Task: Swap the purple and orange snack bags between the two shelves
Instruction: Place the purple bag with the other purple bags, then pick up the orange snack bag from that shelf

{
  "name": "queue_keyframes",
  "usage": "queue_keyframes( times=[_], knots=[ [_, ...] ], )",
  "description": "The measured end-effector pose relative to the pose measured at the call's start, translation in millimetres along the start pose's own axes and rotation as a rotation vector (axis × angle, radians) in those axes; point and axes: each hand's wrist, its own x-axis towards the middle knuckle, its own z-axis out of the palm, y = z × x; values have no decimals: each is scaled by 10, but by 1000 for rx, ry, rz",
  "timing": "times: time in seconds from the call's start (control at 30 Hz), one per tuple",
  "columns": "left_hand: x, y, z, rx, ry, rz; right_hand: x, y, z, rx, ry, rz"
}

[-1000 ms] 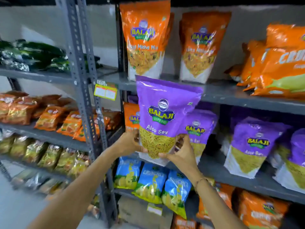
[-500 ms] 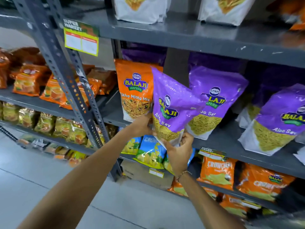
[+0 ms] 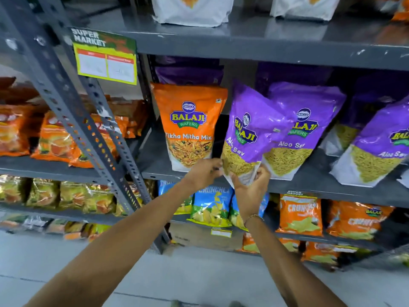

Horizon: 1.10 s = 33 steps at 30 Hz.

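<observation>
Both my hands grip the bottom of a purple Aloo Sev bag (image 3: 250, 134), which tilts left just above the front edge of the middle shelf (image 3: 309, 187). My left hand (image 3: 204, 173) pinches its lower left corner; my right hand (image 3: 252, 185) cups its base from below. To its left an orange Tikha Mitha Mix bag (image 3: 190, 125) stands upright on the same shelf. Right behind the held bag stands another purple bag (image 3: 303, 129), with one more purple bag (image 3: 380, 147) at the far right. On the upper shelf (image 3: 265, 41) only the white bottoms of two bags (image 3: 192, 12) show.
A slotted grey upright (image 3: 73, 120) with a yellow Super Market price tag (image 3: 106, 60) stands left of the bay. Orange packets (image 3: 53, 140) fill the left rack. Blue Crunchex bags (image 3: 210, 207) and orange bags (image 3: 301, 216) sit on the shelf below. Grey floor lies underneath.
The held purple bag came down from in front of the upper shelf to the middle shelf and tilted left. The view dropped and moved closer to the shelf.
</observation>
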Motion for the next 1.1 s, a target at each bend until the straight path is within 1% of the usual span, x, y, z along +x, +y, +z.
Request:
queue_keyframes(
  times=[0.07, 0.1, 0.13, 0.17, 0.2, 0.23, 0.27, 0.3, 0.33, 0.37, 0.43, 0.47, 0.5, 0.53, 0.57, 0.63, 0.7, 0.8, 0.93, 1.03, 1.1],
  knots=[
    [-131, -177, -121, -113, 73, -17, -29, -56, 96, -49, 37, -32],
    [-202, -285, -184, -149, 134, -45, -92, -66, 141, -76, 100, -50],
    [-276, -406, -249, -162, 228, -77, -195, -74, 187, -101, 177, -75],
    [-344, -542, -310, -173, 357, -107, -329, -95, 236, -117, 230, -111],
    [-404, -684, -368, -192, 499, -137, -471, -120, 297, -127, 227, -158],
    [-453, -813, -424, -225, 625, -165, -583, -143, 364, -119, 154, -204],
    [-478, -929, -472, -277, 712, -184, -640, -171, 437, -104, 27, -232],
    [-469, -1030, -504, -332, 742, -202, -632, -211, 512, -90, -127, -215],
    [-431, -1109, -543, -366, 709, -229, -564, -254, 602, -84, -261, -154],
    [-360, -1174, -564, -371, 619, -259, -451, -287, 677, -85, -357, -78],
    [-208, -1232, -600, -356, 362, -278, -162, -305, 812, -113, -467, 43],
    [-149, -1228, -622, -359, 242, -249, -28, -302, 874, -130, -513, 86],
    [-99, -1218, -623, -367, 148, -214, 89, -286, 922, -141, -556, 123],
    [-63, -1215, -608, -367, 93, -197, 186, -263, 959, -145, -593, 156],
    [-38, -1214, -584, -353, 91, -204, 252, -235, 987, -141, -620, 184],
    [-16, -1219, -539, -326, 201, -252, 300, -190, 1022, -128, -627, 215],
    [-42, -1234, -520, -324, 294, -267, 252, -174, 1005, -123, -596, 210],
    [-179, -1263, -523, -316, 301, -258, 67, -167, 912, -74, -563, 122],
    [-476, -1202, -441, -344, 340, -232, -213, -177, 732, 22, -541, 79],
    [-652, -1067, -407, -289, 380, -211, -316, -249, 543, 73, -526, 61],
    [-769, -908, -445, -257, 398, -188, -337, -344, 385, 80, -517, 17]
  ],
)
